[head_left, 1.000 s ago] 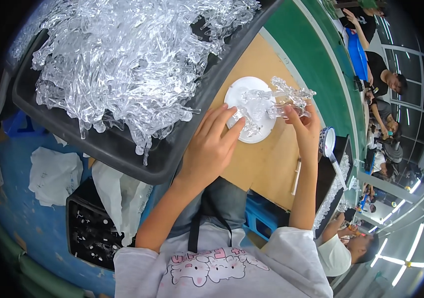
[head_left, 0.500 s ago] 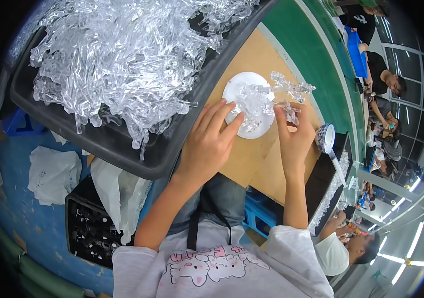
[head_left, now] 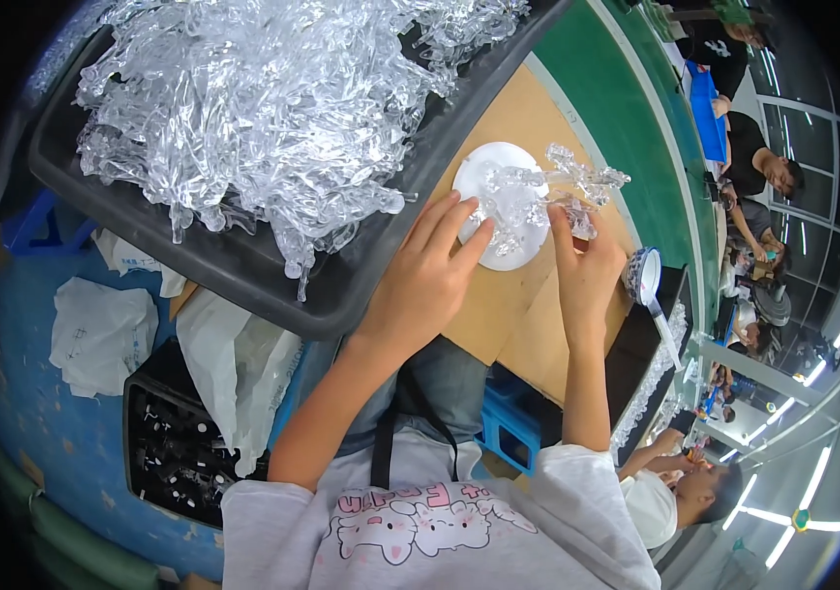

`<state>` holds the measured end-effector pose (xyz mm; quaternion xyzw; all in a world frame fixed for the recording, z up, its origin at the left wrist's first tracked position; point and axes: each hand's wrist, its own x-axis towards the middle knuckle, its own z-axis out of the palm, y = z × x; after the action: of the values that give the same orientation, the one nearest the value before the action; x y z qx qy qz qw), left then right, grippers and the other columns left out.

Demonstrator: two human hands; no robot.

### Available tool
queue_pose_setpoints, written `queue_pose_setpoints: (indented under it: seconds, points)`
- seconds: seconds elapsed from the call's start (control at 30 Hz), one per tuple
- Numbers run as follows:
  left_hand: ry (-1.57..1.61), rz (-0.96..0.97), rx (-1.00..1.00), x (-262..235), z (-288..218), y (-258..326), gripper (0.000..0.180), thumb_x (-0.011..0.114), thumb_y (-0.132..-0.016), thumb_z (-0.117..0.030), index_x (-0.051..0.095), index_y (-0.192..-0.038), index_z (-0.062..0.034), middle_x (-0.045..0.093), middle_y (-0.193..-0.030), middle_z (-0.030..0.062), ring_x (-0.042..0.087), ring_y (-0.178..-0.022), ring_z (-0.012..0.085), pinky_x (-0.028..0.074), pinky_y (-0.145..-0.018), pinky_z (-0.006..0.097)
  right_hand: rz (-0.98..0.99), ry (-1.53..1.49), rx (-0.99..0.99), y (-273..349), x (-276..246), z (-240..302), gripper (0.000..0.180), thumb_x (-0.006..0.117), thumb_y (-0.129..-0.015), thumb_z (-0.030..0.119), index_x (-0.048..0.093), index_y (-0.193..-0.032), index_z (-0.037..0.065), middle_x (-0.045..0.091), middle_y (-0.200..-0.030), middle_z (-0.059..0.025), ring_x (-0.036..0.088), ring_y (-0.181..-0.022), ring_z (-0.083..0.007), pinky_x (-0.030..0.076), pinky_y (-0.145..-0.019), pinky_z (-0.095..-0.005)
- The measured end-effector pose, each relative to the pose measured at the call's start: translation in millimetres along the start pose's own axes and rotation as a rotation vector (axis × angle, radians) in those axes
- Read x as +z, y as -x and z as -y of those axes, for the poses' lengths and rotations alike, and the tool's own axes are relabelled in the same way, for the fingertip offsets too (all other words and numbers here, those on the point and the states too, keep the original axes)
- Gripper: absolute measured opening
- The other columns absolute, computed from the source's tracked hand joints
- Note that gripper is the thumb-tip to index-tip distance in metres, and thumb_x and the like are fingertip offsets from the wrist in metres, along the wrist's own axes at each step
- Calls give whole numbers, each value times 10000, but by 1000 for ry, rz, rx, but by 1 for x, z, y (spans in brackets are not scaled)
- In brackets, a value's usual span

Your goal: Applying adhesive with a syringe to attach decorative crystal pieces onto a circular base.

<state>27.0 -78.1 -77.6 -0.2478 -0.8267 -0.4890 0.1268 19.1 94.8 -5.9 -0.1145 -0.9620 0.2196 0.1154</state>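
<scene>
On the table, a round white dish [head_left: 518, 258] lies under several clear plastic pieces [head_left: 510, 206] with branching, knobbly shapes. My left hand [head_left: 425, 280] reaches in from the dish's near left side. Its thumb and forefinger close around the edge of a clear piece over the dish, though their exact contact is hard to make out. At the dish's right side my right hand [head_left: 585, 270] pinches a clear branched plastic piece [head_left: 577, 218] between thumb and fingers. Another clear branch [head_left: 587, 179] sticks out to the right, just beyond those fingertips.
A black tub [head_left: 312, 317] heaped with clear plastic pieces [head_left: 253, 118] overhangs the tan tabletop [head_left: 513, 324] on the left. A patterned bowl with a white spoon [head_left: 648, 280] stands right. Below left are a black bin [head_left: 159, 462] and white bags [head_left: 103, 334]. Co-workers sit along the right.
The view has shifted slightly, so the tub and dish appear a little further right. Both hands keep nearly the same pose at the dish.
</scene>
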Motion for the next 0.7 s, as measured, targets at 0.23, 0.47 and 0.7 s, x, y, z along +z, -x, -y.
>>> queue_pose_setpoints:
  seconds: [0.23,0.47,0.7]
  points:
    - [45,-38,-53,3,2,1,332,648,-777,-28,644,-1108,-57,554,-1194,124,513,-1160,322,419,-969,436,72,-493,156,-9,-3,-52,286,658,-881,158,625,-1097,-26,673,-950,-73,637,-827,-129,536,-745,-261]
    - [45,-29,-63,5,3,2,354,645,-777,-32,636,-1128,-70,539,-1227,115,496,-1183,315,405,-987,440,115,-573,292,-15,-6,-49,316,648,-889,211,620,-1094,-29,667,-967,-80,631,-847,-126,525,-792,-277]
    - [34,-31,-64,6,3,4,358,649,-768,-32,639,-1123,-73,538,-1232,114,497,-1181,314,402,-991,440,50,-325,162,-5,-6,-29,278,680,-871,165,638,-1057,-38,674,-939,-75,630,-800,-109,526,-719,-235]
